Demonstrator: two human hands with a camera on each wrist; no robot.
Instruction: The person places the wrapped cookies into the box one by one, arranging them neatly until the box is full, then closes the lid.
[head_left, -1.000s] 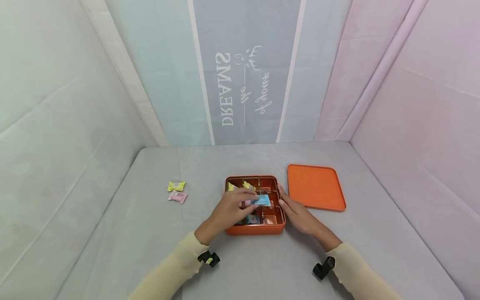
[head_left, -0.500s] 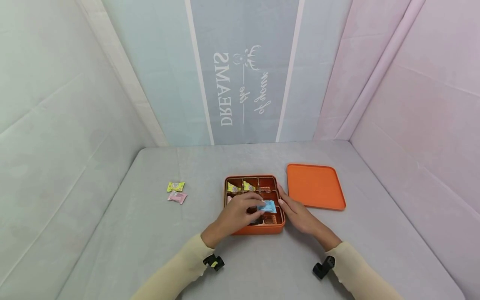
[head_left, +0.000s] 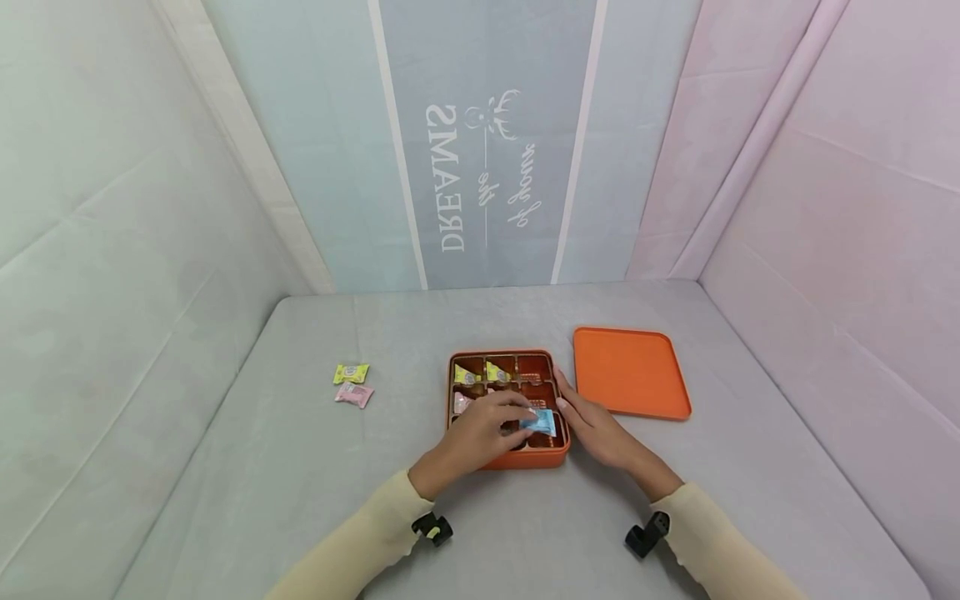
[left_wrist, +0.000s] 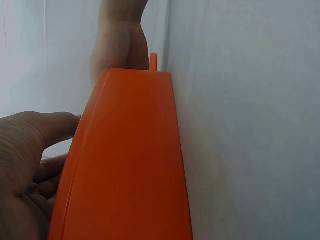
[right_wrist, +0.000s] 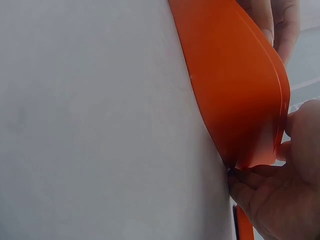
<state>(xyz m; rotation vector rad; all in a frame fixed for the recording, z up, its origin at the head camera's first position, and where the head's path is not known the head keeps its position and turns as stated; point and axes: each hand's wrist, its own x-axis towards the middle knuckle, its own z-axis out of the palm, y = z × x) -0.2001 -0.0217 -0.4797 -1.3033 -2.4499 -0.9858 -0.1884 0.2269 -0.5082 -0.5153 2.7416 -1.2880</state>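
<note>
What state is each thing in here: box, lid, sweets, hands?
Box: open, upright
Lid: off, lying flat
Blue sweet: wrapped, pinched
Yellow sweet outside the box: wrapped, loose
Pink sweet outside the box: wrapped, loose
Two yellow sweets inside: wrapped
Left hand: pinching blue sweet
Right hand: against box

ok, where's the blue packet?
Head view, right of centre: the blue packet is pinched by the left hand at the near-right compartment of the orange box, beside the right hand.
</note>
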